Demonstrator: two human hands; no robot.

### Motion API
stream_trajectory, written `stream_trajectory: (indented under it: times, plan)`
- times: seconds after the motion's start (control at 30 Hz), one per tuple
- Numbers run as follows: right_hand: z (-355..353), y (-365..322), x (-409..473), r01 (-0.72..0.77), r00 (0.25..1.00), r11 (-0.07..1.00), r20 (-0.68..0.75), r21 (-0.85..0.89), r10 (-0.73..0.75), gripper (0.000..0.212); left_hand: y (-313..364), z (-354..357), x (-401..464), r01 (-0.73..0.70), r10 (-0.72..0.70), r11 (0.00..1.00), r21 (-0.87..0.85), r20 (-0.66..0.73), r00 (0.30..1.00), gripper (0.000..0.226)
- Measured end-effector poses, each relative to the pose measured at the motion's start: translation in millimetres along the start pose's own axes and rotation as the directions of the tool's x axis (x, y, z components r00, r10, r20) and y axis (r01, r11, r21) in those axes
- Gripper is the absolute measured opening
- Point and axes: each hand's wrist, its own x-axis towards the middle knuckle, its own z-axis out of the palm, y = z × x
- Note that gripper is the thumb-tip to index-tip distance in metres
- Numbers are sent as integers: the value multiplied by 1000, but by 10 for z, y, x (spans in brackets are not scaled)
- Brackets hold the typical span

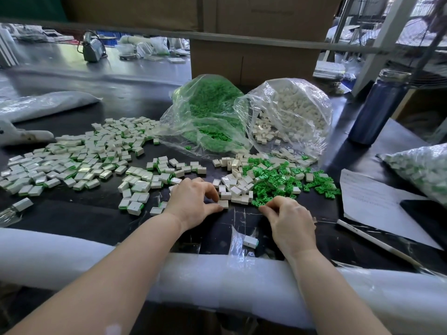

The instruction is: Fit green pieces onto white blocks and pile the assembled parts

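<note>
The only writing in view is a few faint printed lines on the sheet of paper at 3 o'clock, too small to read. At the centre of the dark tabletop the left hand pinches a white block between thumb and curled fingers, the block sitting just off its fingertips toward 3 o'clock. The right hand, near it at 4 o'clock, has its fingers curled with the tips at the near edge of the loose green pieces; whether it grasps one I cannot tell. More loose white blocks lie just beyond the left hand at 12 o'clock. The assembled parts spread widely at 9 to 10 o'clock. Behind, at 12 o'clock, stand a clear bag of green pieces and a clear bag of white blocks. A dark blue bottle stands at 2 o'clock.
</note>
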Motion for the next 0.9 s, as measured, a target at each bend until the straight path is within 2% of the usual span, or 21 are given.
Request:
stream_trajectory:
  times: [0.13, 0.23, 0.33, 0.43, 0.57, 0.7, 0.9]
  plan:
    - [17, 5, 13, 68, 997, 989, -49, 129, -62, 16, 24, -17, 1, -6, 9, 999, -44, 52, 999, 21]
    - [13, 10, 12, 80, 996, 963, -54, 257, -68, 14, 52, 6, -3, -13, 19, 995, -95, 68, 997, 16]
    - [4, 18, 14, 53, 997, 906, -69, 420, -26, 8, 116, 51, -4, -51, 61, 979, -197, 46, 997, 20]
    - [-6, 14, 12, 29, 999, 833, -42, 553, -7, 17, 233, 124, 3, -77, 98, 949, -306, 54, 994, 18]
    - [-15, 9, 13, -33, 999, 779, 34, 626, 15, 23, 354, 298, -40, -25, 74, 874, -485, 82, 994, 14]
    - [-39, 13, 30, -23, 1000, 756, 16, 654, 17, 20, 355, 427, -98, -16, 30, 858, -513, 18, 999, 11]
    - [-43, 8, 31, -64, 998, 686, 59, 725, 31, 18, 338, 430, -110, -9, 31, 831, -556, 31, 999, 6]
